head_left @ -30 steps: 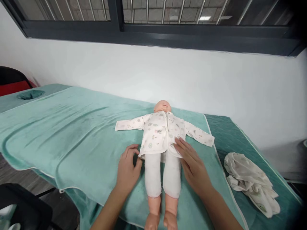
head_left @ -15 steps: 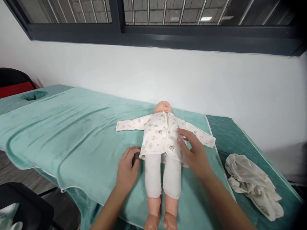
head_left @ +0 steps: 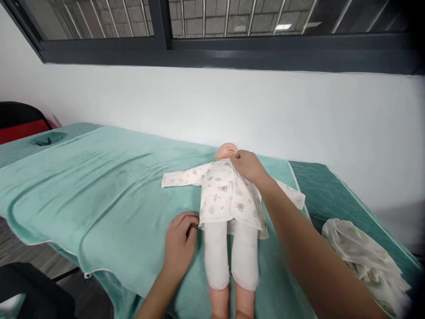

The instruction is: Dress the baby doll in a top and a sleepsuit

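A baby doll (head_left: 228, 149) lies on its back on the green sheet, its feet toward me. It wears a white printed baby shirt (head_left: 217, 190) with overlapping fronts and white leggings (head_left: 215, 257). At the neckline my right hand (head_left: 249, 165) is closed, its fingertips pinching the shirt's collar just below the chin; the hand and forearm cover part of one shoulder and sleeve. Beside the lower hem on the left rests my left hand (head_left: 182, 241), loosely curved, thumb apart from the fingers, fingertips touching the hem's edge. Both sleeves spread out sideways.
The light green sheet (head_left: 109, 186) covers a bed against a white wall under a barred window (head_left: 226, 53). A crumpled printed cloth (head_left: 365, 261) lies at the right on a darker green cover (head_left: 308, 181). A black chair (head_left: 36, 288) stands at lower left.
My right hand has moved up from the shirt's front to the collar and closed there. The left hand stays beside the hem. The view has shifted slightly.
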{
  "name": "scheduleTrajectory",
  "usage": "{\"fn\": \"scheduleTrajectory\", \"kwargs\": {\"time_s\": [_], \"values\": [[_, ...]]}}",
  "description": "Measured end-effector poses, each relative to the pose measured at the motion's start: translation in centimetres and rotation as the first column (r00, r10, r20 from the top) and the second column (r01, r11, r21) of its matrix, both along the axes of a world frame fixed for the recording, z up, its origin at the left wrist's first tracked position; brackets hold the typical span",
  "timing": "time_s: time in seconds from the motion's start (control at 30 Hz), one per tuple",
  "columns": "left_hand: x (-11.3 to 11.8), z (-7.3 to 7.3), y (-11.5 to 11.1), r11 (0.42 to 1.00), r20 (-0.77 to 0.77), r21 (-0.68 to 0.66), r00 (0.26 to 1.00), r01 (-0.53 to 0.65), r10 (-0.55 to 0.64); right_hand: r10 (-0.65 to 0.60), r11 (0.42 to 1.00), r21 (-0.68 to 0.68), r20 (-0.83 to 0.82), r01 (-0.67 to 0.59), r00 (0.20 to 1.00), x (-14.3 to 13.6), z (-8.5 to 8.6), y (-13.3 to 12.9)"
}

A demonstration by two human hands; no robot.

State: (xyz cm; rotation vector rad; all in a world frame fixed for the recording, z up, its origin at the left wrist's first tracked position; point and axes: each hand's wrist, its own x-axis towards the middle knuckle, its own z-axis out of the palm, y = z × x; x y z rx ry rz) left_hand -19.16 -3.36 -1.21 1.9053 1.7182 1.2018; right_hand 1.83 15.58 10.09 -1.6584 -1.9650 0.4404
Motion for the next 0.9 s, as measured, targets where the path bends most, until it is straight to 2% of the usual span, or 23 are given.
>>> {"fn": "scheduleTrajectory", "kwargs": {"time_s": [0.1, 0.2, 0.3, 0.37, 0.43, 0.53, 0.63, 0.7, 0.77, 0.8, 0.83, 0.9], "values": [[0.1, 0.0, 0.1, 1.000, -0.005, 0.002, 1.000, -0.003, 0.003, 0.010, 0.997, 0.076, -0.067, -0.005, 0.998, -0.6, -0.3, -0.1], [0.1, -0.1, 0.0, 1.000, 0.013, 0.004, 1.000, -0.005, 0.004, 0.031, 0.990, 0.140, -0.191, -0.004, 0.981, -0.6, -1.4, -1.2], [0.2, -0.1, -0.1, 0.999, 0.049, -0.017, 0.998, -0.047, 0.048, 0.069, 0.972, 0.236, -0.328, 0.011, 0.942, 0.1, -2.9, -3.6], [0.2, 0.0, -0.2, 0.997, 0.074, -0.027, 0.994, -0.077, 0.079, 0.138, 0.955, 0.295, -0.338, -0.035, 0.931, 0.8, -3.9, -5.7], [0.2, 0.2, -0.3, 0.999, 0.090, 0.009, 0.995, -0.053, 0.052, 0.218, 0.953, 0.273, -0.318, -0.132, 0.923, 1.5, -4.8, -8.0], [0.2, 0.4, -0.5, 0.996, 0.067, 0.076, 0.996, 0.053, -0.058, 0.306, 0.945, 0.218, -0.317, -0.245, 0.898, 2.4, -5.8, -11.2], [0.2, 0.4, -0.7, 0.994, 0.069, 0.031, 0.992, 0.105, -0.106, 0.334, 0.938, 0.223, -0.384, -0.264, 0.861, 3.9, -6.7, -13.0], [0.2, 0.6, -0.5, 0.995, 0.158, -0.020, 0.983, 0.095, -0.091, 0.244, 0.962, 0.227, -0.478, -0.150, 0.844, 5.4, -7.5, -13.2], [0.2, 1.2, -0.1, 0.996, 0.327, -0.076, 0.945, 0.045, -0.018, 0.038, 0.984, 0.164, -0.586, 0.073, 0.809, 7.2, -8.6, -12.6], [0.2, 1.5, 0.3, 0.993, 0.432, -0.116, 0.901, 0.022, 0.030, -0.084, 0.979, 0.089, -0.640, 0.183, 0.764, 8.1, -9.1, -12.1], [0.2, 2.0, 0.8, 0.987, 0.541, -0.161, 0.837, 0.010, 0.080, -0.198, 0.965, -0.016, -0.701, 0.262, 0.685, 8.9, -9.6, -11.6], [0.3, 3.0, 2.1, 0.967, 0.729, -0.245, 0.671, 0.070, 0.136, -0.336, 0.934, -0.227, -0.817, 0.274, 0.468, 10.4, -10.3, -10.6]]}}
